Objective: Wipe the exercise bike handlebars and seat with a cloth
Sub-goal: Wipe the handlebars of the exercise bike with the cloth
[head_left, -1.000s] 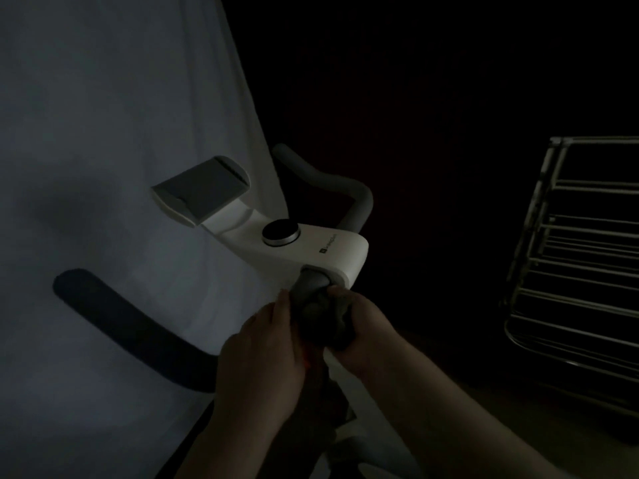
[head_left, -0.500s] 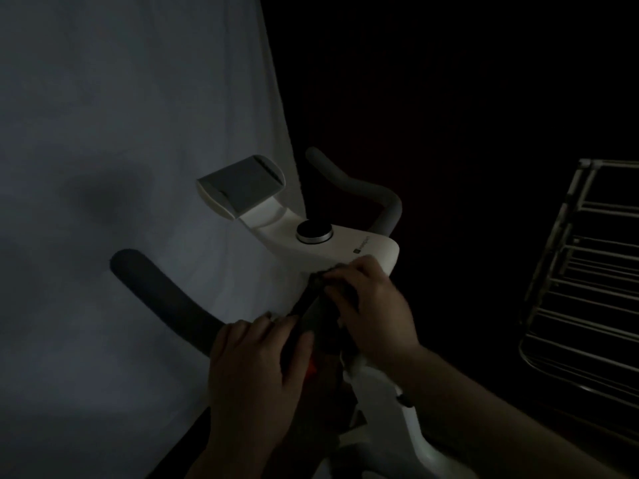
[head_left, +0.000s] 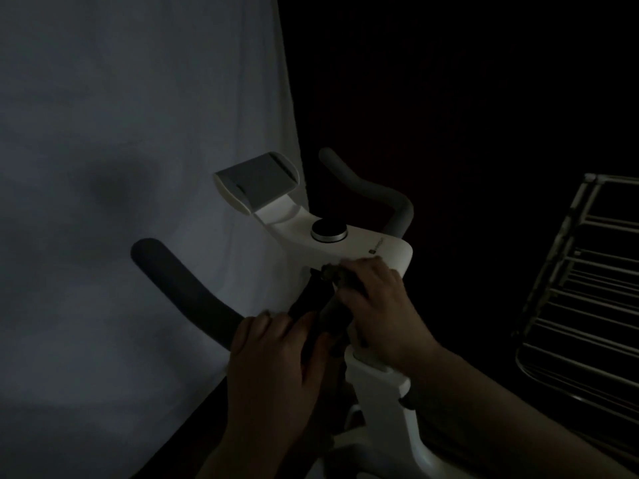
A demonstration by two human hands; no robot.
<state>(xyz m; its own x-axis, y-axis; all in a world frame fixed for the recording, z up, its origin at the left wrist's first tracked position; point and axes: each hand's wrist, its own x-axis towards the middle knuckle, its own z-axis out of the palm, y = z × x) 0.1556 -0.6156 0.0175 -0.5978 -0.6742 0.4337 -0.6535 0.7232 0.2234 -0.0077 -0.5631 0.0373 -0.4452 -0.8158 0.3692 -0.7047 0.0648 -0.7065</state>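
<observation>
The room is dim. A white exercise bike console (head_left: 383, 250) carries a round knob (head_left: 328, 230) and a grey tablet holder (head_left: 257, 179). Its dark left handlebar (head_left: 183, 292) curves out toward the lower left, and the grey right handlebar (head_left: 373, 188) rises behind the console. A dark cloth (head_left: 333, 299) is wrapped around the stem just under the console. My right hand (head_left: 377, 299) grips the cloth at its top, against the console's front edge. My left hand (head_left: 276, 361) holds the lower end of the cloth beside the inner end of the left handlebar. The seat is out of view.
A pale sheet or curtain (head_left: 121, 167) hangs behind the bike on the left. A metal wire drying rack (head_left: 581, 288) stands at the right edge. The white frame post (head_left: 380, 385) runs down below my hands. The background on the right is dark.
The view has shifted, so the bike sits further right in frame. My right hand has slid up the stem with the cloth to the console's edge. My left hand keeps hold of the lower end.
</observation>
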